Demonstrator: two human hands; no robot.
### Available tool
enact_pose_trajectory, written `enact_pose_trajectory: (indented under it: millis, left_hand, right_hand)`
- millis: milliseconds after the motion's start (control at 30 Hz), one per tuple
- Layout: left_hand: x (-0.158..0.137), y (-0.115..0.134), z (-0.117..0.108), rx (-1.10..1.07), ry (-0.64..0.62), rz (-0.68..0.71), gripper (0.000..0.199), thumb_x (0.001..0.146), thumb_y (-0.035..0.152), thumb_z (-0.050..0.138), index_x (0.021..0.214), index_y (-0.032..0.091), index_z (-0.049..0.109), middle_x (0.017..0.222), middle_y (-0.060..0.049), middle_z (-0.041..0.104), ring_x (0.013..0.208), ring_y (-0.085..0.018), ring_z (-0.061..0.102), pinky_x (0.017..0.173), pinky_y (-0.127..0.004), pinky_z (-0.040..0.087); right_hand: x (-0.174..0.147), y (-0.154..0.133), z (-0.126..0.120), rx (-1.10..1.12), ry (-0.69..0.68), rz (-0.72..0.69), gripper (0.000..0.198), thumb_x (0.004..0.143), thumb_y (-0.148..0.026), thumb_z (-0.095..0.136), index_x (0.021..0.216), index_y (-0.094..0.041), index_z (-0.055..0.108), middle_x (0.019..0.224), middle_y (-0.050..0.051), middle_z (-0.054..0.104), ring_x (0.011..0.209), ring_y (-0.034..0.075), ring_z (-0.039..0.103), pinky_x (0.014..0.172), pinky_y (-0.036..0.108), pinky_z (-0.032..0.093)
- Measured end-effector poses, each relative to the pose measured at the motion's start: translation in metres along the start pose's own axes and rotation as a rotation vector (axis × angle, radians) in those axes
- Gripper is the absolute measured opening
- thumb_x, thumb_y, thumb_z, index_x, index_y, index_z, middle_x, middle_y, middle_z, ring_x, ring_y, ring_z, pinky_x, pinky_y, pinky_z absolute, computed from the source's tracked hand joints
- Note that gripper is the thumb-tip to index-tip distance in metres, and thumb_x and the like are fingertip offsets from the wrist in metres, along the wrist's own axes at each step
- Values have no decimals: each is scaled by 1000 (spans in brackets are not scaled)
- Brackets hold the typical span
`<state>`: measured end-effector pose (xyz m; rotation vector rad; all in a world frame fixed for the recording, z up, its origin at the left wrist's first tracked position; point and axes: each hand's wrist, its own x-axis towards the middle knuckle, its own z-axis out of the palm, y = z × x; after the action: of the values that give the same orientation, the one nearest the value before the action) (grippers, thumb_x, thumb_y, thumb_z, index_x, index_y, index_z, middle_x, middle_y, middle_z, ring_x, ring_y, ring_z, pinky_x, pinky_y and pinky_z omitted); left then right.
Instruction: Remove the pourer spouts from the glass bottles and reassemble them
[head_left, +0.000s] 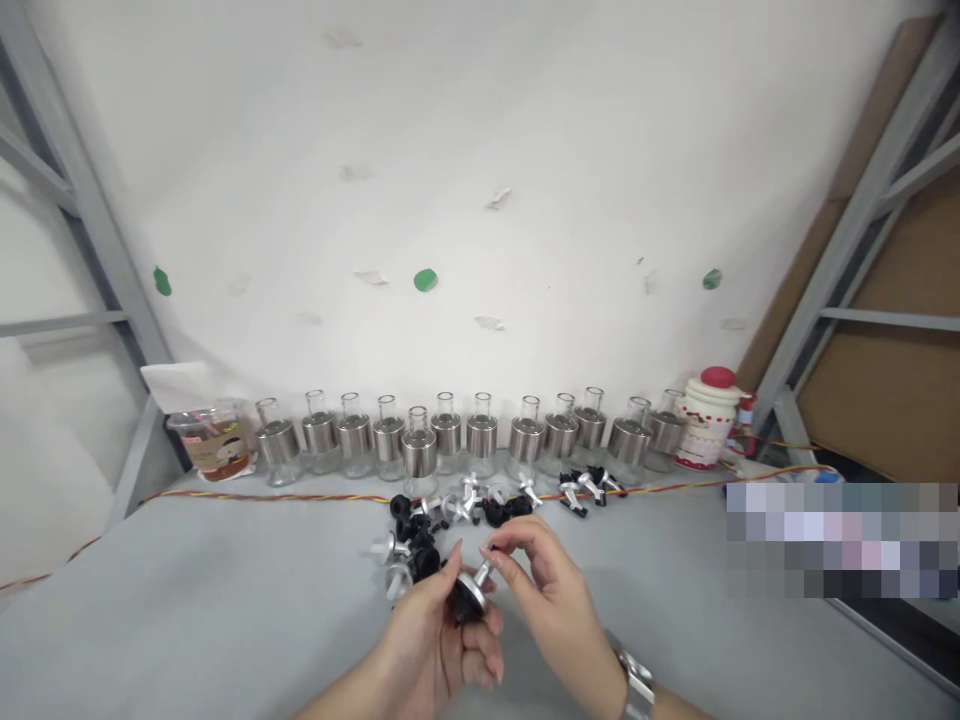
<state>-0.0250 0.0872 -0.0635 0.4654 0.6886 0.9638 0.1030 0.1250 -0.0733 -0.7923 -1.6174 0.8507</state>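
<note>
- Along the back edge of the table stands a row of glass bottles with metal collars, all of them open at the neck, so none seems fitted with a spout yet
- A plastic cup sits at the left end of that row, a red-lidded jar at the right end
- In front of the row, mid-table, lies a loose pile of spouts and black stoppers, so most parts look unassembled
- The left hand is curled around a black stopper with a metal disc, above the near edge
- The right hand pinches the spout tip of that same piece
- Bare table lies open on both sides of the hands, wider on the left
</note>
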Motion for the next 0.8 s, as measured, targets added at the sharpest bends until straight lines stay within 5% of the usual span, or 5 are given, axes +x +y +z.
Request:
enact_pose_trajectory:
  millis: [200,433,800]
  left_hand:
    - [2,3,-4,-47,45,-42,35,83,42,43,75,10,56,51,0,57,35,-9,54,35,-17,38]
    - [4,6,-7,-55,-34,-1,42,87,42,31,69,12,54,44,5,46,24,-5,41,31,-16,26]
    - [3,10,-10,-52,-125,-44,41,81,49,42,71,12,54,46,7,41,25,-2,33,32,-17,15]
  right_hand:
    - [-1,1,0,3,-8,10,6,80,-20,54,85,-22,53,82,1,53,81,16,53,73,29,43]
    - [-4,-1,-4,-59,-37,-178,14,81,-14,51,89,-24,54,87,1,55,84,15,52,76,29,42]
    - [-5,-6,-6,-78,-40,-182,13,81,-15,51,89,-23,58,88,4,60,86,18,55,78,33,45]
